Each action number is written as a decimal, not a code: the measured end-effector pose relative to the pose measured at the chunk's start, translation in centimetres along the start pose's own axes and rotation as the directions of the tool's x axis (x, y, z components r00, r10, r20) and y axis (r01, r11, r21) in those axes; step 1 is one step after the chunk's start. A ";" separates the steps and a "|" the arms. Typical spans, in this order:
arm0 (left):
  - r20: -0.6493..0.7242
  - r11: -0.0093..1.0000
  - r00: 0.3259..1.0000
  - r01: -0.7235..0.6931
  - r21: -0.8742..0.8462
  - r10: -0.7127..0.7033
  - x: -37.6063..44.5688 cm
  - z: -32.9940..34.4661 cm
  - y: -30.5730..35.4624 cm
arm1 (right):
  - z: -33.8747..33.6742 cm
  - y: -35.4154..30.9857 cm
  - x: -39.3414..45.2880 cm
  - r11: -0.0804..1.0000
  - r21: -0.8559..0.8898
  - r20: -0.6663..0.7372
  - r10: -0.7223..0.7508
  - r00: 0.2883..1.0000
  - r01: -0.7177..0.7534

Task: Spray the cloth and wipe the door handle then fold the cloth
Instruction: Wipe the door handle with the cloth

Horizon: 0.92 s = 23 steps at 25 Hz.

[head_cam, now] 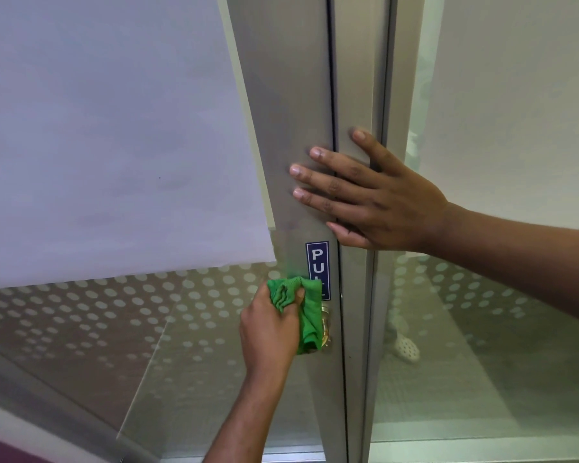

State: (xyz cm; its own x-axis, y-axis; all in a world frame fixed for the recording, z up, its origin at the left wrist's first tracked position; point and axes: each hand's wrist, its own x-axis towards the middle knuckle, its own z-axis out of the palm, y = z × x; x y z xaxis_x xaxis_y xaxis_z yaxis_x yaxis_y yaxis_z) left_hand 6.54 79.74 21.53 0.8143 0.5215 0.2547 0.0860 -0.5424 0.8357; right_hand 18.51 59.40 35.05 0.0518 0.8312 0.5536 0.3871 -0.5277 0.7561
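Glass door (198, 329): frosted with a dotted band, upper pane covered by a white sheet (114, 128).
Door frame (291, 95): grey metal stile, meeting the neighbouring frame at a dark vertical seam.
Right hand (378, 202): lay flat and open, fingers spread across the seam above the sign, grasping nothing.
Left hand (271, 332): clenched around the green cloth (306, 320), pressing it against the handle.
Green cloth: bunched, draped over the handle, overlapping the sign's lower end.
PULL sign (317, 262): blue, vertical, fixed on the stile above the handle.
Door handle (326, 329): brass-coloured, mostly hidden behind the cloth.
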 end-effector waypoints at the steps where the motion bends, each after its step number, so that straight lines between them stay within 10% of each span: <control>1: -0.025 0.999 1.000 -0.013 -0.031 0.012 0.3 -0.4 0.9 | -0.1 0.1 -0.1 1.000 0.001 -0.002 0.003 1.000 -0.003; 23: -0.026 0.999 0.999 0.016 -0.048 -0.017 0.9 -0.5 0.7 | -0.1 -0.2 0.1 1.000 -0.011 0.008 0.002 1.000 -0.002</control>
State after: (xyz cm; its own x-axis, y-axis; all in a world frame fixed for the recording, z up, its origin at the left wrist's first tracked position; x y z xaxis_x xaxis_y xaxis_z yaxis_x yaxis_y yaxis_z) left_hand 7.04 80.16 22.63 0.7973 0.5481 0.2529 0.0712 -0.5014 0.8623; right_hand 18.37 59.54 34.98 0.0596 0.8316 0.5522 0.3765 -0.5310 0.7591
